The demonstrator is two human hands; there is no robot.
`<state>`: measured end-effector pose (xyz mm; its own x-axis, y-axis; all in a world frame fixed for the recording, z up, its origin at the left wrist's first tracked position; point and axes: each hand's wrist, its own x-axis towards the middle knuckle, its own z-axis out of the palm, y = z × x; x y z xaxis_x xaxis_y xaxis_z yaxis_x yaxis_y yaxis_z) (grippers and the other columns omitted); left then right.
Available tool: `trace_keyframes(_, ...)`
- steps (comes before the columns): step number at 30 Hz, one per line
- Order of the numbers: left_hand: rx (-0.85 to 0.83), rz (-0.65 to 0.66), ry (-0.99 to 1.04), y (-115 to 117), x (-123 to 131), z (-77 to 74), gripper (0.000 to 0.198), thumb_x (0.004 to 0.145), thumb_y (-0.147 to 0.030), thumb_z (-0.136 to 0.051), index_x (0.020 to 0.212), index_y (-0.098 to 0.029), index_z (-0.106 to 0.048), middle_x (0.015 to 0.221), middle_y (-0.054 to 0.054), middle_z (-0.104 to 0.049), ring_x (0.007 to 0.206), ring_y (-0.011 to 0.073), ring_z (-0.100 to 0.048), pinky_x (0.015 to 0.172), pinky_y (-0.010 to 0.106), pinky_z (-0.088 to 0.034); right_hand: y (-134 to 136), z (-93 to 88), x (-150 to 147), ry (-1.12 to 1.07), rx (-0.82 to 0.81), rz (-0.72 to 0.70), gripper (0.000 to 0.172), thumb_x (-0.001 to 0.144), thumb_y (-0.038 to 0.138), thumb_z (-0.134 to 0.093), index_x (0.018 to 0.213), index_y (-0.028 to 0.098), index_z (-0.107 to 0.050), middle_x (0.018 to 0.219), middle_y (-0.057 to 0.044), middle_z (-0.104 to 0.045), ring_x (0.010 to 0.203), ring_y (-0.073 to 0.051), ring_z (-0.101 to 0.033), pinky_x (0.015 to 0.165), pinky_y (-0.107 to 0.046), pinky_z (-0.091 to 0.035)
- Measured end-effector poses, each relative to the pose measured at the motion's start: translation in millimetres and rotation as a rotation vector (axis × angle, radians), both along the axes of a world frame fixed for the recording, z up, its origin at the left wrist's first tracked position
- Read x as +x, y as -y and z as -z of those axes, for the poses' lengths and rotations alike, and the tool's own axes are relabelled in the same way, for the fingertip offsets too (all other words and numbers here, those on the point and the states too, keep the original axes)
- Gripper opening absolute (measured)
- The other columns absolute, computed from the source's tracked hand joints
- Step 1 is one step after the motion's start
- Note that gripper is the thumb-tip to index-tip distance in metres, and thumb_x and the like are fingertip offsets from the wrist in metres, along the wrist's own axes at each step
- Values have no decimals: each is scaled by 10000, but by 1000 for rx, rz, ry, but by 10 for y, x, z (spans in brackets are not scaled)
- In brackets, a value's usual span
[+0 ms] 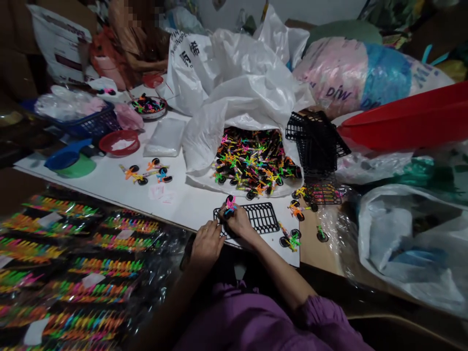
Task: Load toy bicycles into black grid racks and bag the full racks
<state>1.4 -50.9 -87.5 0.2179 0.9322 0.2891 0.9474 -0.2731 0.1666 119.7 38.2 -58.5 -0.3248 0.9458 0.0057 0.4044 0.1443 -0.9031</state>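
Observation:
My right hand (238, 222) is closed around small toy bicycles (230, 207), one pink and one blue, at the left end of a black plastic grid tray (261, 218). The tray lies near the table's front edge, and its slots show to the right of my hand. At the tray's near left corner, my left hand (207, 243) has its fingers bent and close together, seemingly gripping the rim; the fingertips are partly hidden. Beyond the tray, a white sack (204, 146) lies on its side, its mouth full of colourful toy bicycles (256, 161).
Loose toy bicycles (292, 240) lie right of the tray, others (137, 174) at left. Black grid trays (318, 146) are stacked right of the sack. Filled packs (91, 287) cover the lower left. A red basket (120, 142) stands on the table; a person (135, 44) sits behind.

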Motion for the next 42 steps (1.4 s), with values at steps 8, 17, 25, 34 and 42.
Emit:
trace_keyframes(8, 20, 22, -82, 17, -19, -104, 297, 863, -302, -459, 986, -99, -636, 1052, 144, -655, 1025, 305, -561, 860, 419, -398, -3, 47, -94, 478, 286, -238, 131, 768, 137, -494, 880, 169, -554, 881, -52, -549, 816, -164, -527, 699, -244, -440)
trace_keyframes(17, -42, 87, -82, -93, -265, -60, 394, 872, -369, -417, 1071, -92, -614, 1154, 153, -610, 1075, 324, -531, 864, 427, -403, -23, -309, 583, 472, 303, -322, 224, 878, 186, -460, 1088, 151, -530, 987, -60, -549, 917, -139, -511, 797, -218, -407)
trace_keyframes(25, -93, 88, -30, -211, -299, -82, 365, 863, -411, -434, 1010, -142, -634, 1127, 130, -622, 1060, 283, -550, 890, 426, -431, 118, -581, 2187, 889, 259, -653, 197, 885, 160, -443, 952, 216, -620, 1002, -58, -546, 892, -154, -492, 770, -257, -365)
trace_keyframes(34, -82, 82, 94, -96, -281, -101, 286, 848, -346, -499, 1038, -167, -616, 1148, 107, -614, 1085, 249, -538, 909, 402, -432, 227, -625, 1142, 221, 158, -97, 161, 797, 347, -557, 827, 189, -555, 716, -5, -580, 607, -120, -517, 574, -225, -396)
trace_keyframes(42, -123, 8, 275, -278, -256, -47, 364, 770, -327, -593, 1093, -159, -578, 1066, 100, -604, 1014, 231, -533, 857, 367, -452, 348, 87, 32, -128, -120, 93, 152, 793, 302, -507, 807, 164, -568, 725, -12, -612, 649, -129, -570, 607, -226, -438)
